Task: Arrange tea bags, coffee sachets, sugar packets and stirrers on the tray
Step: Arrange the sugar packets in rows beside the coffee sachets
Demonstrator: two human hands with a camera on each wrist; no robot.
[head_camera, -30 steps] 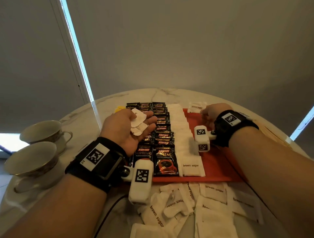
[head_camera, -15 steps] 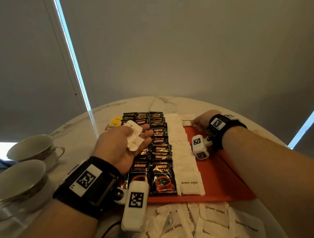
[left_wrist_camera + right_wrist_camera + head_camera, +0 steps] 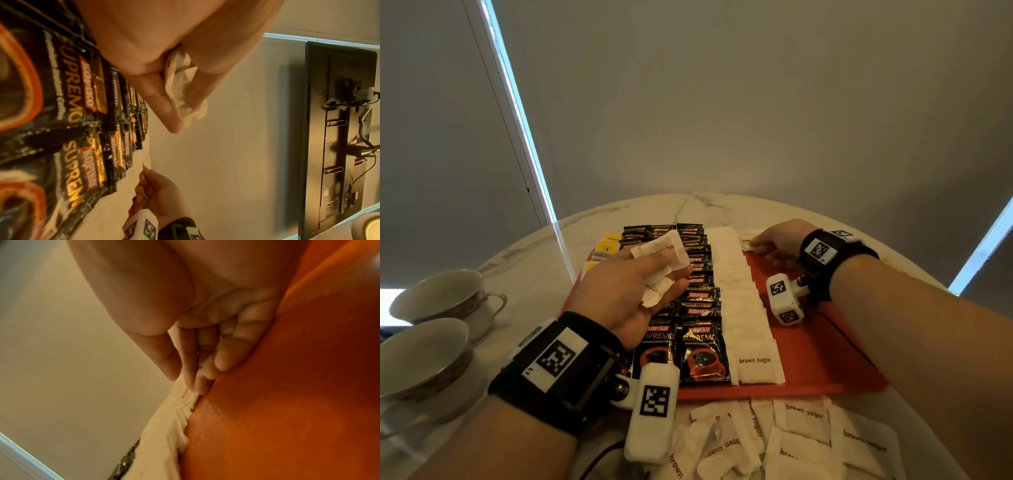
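Note:
A red tray (image 3: 825, 356) lies on the marble table with two columns of black coffee sachets (image 3: 702, 353) and one column of white brown sugar packets (image 3: 743, 301). My left hand (image 3: 671, 274) hovers over the sachets, thumb and fingers curled around a few crumpled sugar packets (image 3: 661, 250); the left wrist view shows them (image 3: 180, 91) pinched. My right hand (image 3: 767, 245) reaches to the tray's far edge, straight fingertips (image 3: 197, 386) resting on one sugar packet (image 3: 747, 241) beside the top of the column. No stirrers are in view.
Yellow tea bags (image 3: 607, 245) sit at the tray's far left. Several loose sugar packets (image 3: 804, 421) lie on the table in front of the tray. Two teacups (image 3: 445, 298) (image 3: 417, 356) stand at the left. The tray's right half is bare red.
My left hand went from a flat palm to fingers curled around its packets. My right hand slid its packet left, up to the top of the sugar column.

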